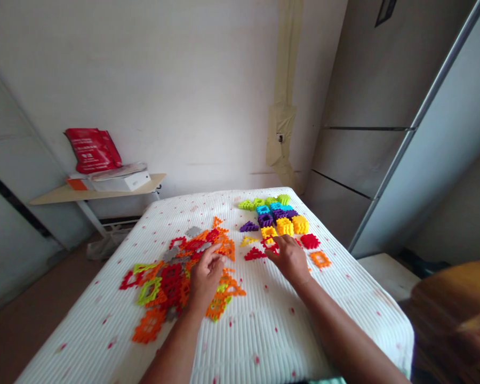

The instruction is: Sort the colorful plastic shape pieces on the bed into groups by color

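Observation:
A heap of flat plastic lattice tiles (172, 277), orange, red, green and grey, lies on a white ribbed bed cover (264, 330). My left hand (205, 277) rests on the heap's right side, fingers curled over red and grey tiles; what it holds, if anything, is hidden. My right hand (290, 257) lies palm down, fingers stretched toward a red tile (255, 254) and a yellow cube (269, 232). Behind it stand assembled cubes (282, 216) in rows of green, blue, purple and yellow. A red cube (310, 241) and an orange tile (320, 260) lie to the right.
A low shelf (96, 193) by the wall at the left holds a red bag (93, 149) and white boxes. A grey cabinet (424, 160) stands to the right of the bed. A wooden surface (456, 309) shows at the right edge.

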Available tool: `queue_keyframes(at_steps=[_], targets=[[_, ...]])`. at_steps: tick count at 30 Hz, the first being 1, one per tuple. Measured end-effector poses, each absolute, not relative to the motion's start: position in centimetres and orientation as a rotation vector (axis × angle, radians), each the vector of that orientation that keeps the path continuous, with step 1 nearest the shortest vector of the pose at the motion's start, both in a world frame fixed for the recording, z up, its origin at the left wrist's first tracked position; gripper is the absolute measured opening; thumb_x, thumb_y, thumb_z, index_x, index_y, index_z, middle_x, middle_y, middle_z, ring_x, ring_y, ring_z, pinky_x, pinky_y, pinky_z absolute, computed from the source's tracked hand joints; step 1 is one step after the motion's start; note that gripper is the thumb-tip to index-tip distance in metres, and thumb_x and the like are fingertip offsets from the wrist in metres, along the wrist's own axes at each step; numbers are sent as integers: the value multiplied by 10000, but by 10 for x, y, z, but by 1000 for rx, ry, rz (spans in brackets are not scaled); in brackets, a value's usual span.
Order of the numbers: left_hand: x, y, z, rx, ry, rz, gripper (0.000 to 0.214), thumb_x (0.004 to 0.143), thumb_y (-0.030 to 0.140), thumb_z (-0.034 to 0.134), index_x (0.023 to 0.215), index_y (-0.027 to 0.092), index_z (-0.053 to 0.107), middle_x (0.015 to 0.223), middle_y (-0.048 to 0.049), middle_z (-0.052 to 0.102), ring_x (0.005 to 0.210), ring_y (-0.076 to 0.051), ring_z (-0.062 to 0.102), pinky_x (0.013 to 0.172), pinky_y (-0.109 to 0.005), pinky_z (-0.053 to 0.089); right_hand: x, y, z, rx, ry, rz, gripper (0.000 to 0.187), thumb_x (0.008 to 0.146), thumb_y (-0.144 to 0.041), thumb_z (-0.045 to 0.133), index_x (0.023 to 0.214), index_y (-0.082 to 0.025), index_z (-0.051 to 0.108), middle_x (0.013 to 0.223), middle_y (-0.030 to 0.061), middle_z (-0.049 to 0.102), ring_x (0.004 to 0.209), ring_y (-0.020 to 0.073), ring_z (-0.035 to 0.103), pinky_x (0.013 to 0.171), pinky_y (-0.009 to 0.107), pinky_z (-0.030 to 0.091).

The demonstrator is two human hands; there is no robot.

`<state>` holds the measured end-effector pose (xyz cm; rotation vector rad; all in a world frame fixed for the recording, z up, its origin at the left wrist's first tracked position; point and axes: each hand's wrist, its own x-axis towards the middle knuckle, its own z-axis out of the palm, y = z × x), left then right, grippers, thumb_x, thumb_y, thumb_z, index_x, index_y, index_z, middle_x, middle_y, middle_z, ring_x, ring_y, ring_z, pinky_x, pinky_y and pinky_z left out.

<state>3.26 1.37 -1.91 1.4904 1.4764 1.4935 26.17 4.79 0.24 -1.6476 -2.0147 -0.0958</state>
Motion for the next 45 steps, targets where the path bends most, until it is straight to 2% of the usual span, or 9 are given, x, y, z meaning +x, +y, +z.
queue_keyframes(at_steps=[4,9,15,21,31,39,42,45], targets=[[32,14,-20,1534,1475,1502,381,777,342,542,1116,170,564,807,-40,669,706,-154,620,641,-253,483,279,53,5,-1946,-1960,-172,264,797,-381,573,926,-162,645,885,97,630,857,219,590,652,268,417],[33,13,-18,1583,1512,1504,362,773,329,539,1094,164,579,799,-41,675,685,-148,615,635,-250,483,278,52,4,-2045,-1958,-202,290,799,-401,558,915,-148,636,892,113,636,849,228,598,616,267,409],[30,15,-23,1584,1557,1520,345,763,327,547,1070,180,606,799,-41,681,702,-157,623,656,-260,495,277,53,-1,-2031,-1983,-209,282,793,-418,557,842,-154,643,867,104,645,865,228,592,633,270,411],[27,17,-24,1537,1646,1624,300,793,322,502,1029,180,620,953,-79,685,846,-188,635,756,-310,503,275,54,-5,-2026,-2006,-215,287,791,-417,553,847,-154,652,885,108,637,899,234,576,628,268,407],[22,18,-21,1521,1695,1720,242,789,262,497,974,183,633,963,-69,688,890,-187,632,831,-335,486,273,54,-7,-2045,-2061,-230,297,806,-427,540,881,-159,644,900,103,622,914,246,569,619,271,398],[19,19,-18,1558,1761,1739,220,787,257,480,907,182,649,885,-54,701,840,-181,637,788,-314,489,273,53,-5,-1973,-2028,-306,272,806,-414,542,846,-162,637,878,88,610,868,229,566,565,253,347],[11,24,-6,1687,1901,1600,207,766,212,478,849,185,665,875,-56,701,846,-185,629,812,-319,471,270,51,0,-1821,-2026,-359,242,846,-370,498,839,-168,631,861,70,606,835,195,563,584,252,330],[2,36,15,1882,2093,1204,210,750,184,482,791,196,688,875,-67,698,847,-196,620,808,-318,458,265,50,2,-1680,-2076,-342,227,868,-321,467,808,-174,629,836,58,608,799,173,559,606,253,320]])
